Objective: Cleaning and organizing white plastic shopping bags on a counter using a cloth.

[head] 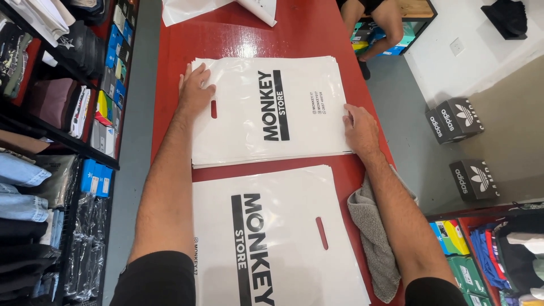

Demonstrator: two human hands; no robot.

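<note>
**Two hands on a stack of white bags**

A stack of white plastic bags (266, 110) is lain flat on the far part of a red table (294, 34). Its left edge is pressed by the left hand (194, 90), fingers spread flat; its right edge is touched by the right hand (360, 127), fingers loosely curled, perhaps pinching the edge. A second stack (272, 238) is seen nearer, a grey towel (371, 238) beside it. Clothing shelves (51, 113) are set at left; two black shoeboxes (453, 119) are stood on the grey floor.
</note>
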